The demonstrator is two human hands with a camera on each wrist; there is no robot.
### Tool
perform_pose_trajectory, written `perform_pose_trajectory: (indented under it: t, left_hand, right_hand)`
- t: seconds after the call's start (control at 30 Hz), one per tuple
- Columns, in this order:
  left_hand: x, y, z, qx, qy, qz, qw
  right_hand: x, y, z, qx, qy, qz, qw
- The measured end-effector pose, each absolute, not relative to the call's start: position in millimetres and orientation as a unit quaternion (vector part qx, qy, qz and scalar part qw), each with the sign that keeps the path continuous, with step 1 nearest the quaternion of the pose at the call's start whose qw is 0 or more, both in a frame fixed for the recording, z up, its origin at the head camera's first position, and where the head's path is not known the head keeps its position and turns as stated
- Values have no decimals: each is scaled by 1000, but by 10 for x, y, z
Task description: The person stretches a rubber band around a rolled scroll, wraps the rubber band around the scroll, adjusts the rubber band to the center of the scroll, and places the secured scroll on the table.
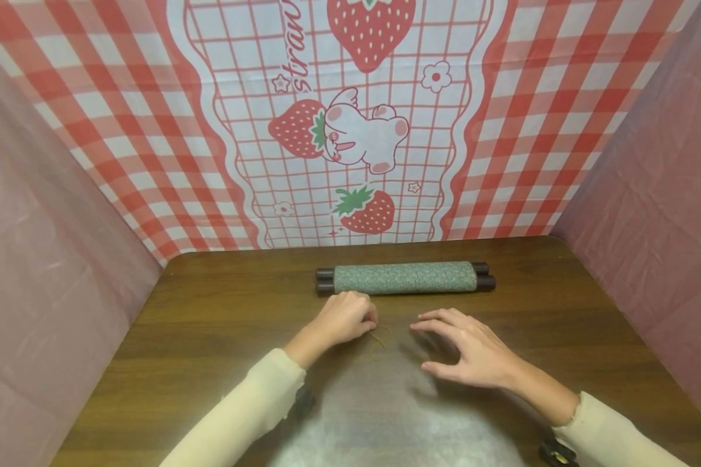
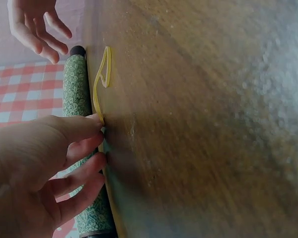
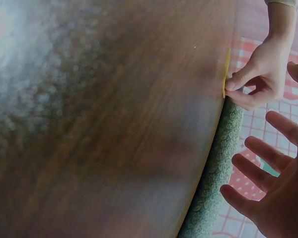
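Note:
Between thumb and fingertip, my left hand [image 1: 343, 318] pinches a thin yellow rubber band [image 2: 102, 84]. Its loose part trails onto the tabletop in a twisted loop. My right hand [image 1: 470, 347] hovers to the right of the band, fingers spread and holding nothing; the right wrist view shows its open fingers [image 3: 253, 171] too. Just beyond both hands lies a rolled scroll [image 1: 405, 277], wrapped in green patterned cloth, with dark rod ends sticking out on both sides. The left hand is close to the scroll's left part; I cannot tell whether they touch.
Everything rests on a brown wooden table [image 1: 210, 337] with a glossy glare near its front. A red-and-white checked cloth with strawberries [image 1: 368, 214] hangs behind the far edge. Pink cloth walls [image 1: 642, 168] stand on both sides. A small dark object [image 1: 557, 452] is beside the right sleeve.

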State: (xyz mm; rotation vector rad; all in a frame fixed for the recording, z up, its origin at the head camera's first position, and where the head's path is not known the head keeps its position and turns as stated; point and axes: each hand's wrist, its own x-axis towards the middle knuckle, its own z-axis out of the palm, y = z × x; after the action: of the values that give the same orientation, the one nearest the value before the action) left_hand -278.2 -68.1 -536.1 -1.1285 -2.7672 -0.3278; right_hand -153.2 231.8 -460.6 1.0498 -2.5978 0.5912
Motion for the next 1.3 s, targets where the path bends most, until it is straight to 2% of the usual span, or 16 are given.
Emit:
perform_pose_trajectory:
  t: [0.57,1.3]
  left_hand:
    - [-2737,-665,-5363,-373,-921,-69,91]
    - [-2816,-717,-5405,-393,-905,-102,129]
  right_hand:
    - [-1529,2337,-4596,365,-898,205,136]
    - [-1544,2326,-4608,371,-895,209,135]
